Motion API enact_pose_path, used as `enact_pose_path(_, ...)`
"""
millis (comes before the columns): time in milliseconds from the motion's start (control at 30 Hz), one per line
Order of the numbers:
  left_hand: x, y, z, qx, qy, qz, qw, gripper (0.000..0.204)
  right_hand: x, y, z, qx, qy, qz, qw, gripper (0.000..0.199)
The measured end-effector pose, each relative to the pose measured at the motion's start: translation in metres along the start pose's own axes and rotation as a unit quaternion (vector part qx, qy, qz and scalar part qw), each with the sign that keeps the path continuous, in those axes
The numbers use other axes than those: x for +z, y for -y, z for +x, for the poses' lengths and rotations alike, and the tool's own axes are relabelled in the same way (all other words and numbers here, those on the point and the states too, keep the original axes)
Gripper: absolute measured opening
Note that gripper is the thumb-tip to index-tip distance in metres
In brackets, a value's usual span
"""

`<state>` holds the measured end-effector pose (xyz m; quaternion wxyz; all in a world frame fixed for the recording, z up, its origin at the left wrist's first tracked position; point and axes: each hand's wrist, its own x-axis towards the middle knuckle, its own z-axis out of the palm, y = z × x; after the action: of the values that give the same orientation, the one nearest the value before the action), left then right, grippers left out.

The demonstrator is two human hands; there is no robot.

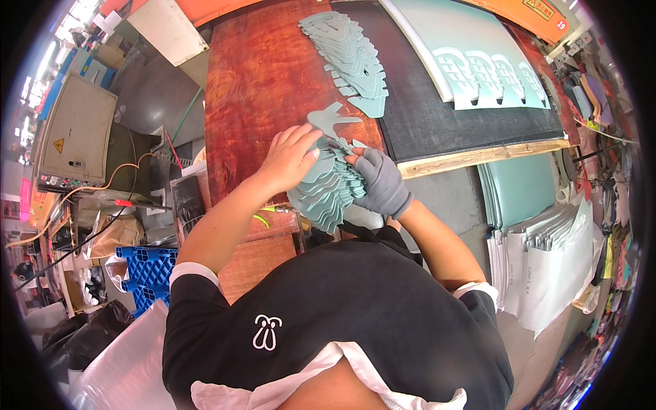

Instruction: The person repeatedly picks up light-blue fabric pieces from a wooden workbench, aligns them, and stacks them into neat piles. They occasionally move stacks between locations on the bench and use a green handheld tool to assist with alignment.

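Note:
A fanned stack of pale green die-cut pieces (pixel 329 188) with wavy, notched edges lies at the near edge of the red-brown board, right in front of my body. My bare left hand (pixel 292 156) rests on its upper left side, fingers stretched out flat. On the stack's right side, my right hand (pixel 383 181), in a grey glove with bare fingertips, is closed on the edges of the pieces. One loose-looking forked piece (pixel 330 120) sticks out beyond my fingers. Farther off, a second overlapping row of the same cut pieces (pixel 347 58) lies across the board.
Right of the board (pixel 239 89), a black mat (pixel 437 126) with a wooden front edge carries a pale green sheet (pixel 488 48) with cut-out openings. Sheet stacks (pixel 526 191) and white-wrapped bundles (pixel 547 260) stand at the lower right. A grey control box (pixel 78 130) and blue plastic pallet (pixel 143 273) are left.

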<state>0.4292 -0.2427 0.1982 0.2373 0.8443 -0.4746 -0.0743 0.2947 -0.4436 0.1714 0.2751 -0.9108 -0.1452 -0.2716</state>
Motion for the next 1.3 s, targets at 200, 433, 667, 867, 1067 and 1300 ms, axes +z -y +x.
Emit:
enact_pose_path(200, -0.025, 0.000, 0.010, -0.031, 0.142, -0.114, 0.983, 0.067, -0.001, 0.001, 0.000, 0.009, 0.001, 0.003, 1.000, 0.056)
enact_pose_path(433, -0.042, -0.011, 0.012, -0.046, 0.233, -0.115, 0.964, 0.061, 0.000, 0.002, -0.001, 0.020, 0.002, 0.001, 1.000, 0.054)
enact_pose_path(667, -0.038, 0.000, 0.019, 0.035, 0.196, -0.042, 0.979, 0.045, -0.001, 0.002, 0.000, -0.001, 0.004, -0.004, 1.000, 0.059)
enact_pose_path(867, -0.021, 0.020, 0.018, 0.099, 0.044, -0.010, 0.994, 0.029, -0.002, 0.003, -0.001, 0.020, 0.008, 0.000, 1.000, 0.060)
enact_pose_path(1067, -0.003, 0.030, 0.002, 0.087, 0.056, 0.060, 0.993, 0.040, -0.002, 0.005, -0.002, 0.042, 0.014, -0.003, 0.999, 0.062)
enact_pose_path(1300, -0.007, 0.054, 0.010, -0.025, 0.091, -0.408, 0.908, 0.048, 0.000, 0.006, -0.003, 0.037, 0.013, -0.003, 0.999, 0.062)
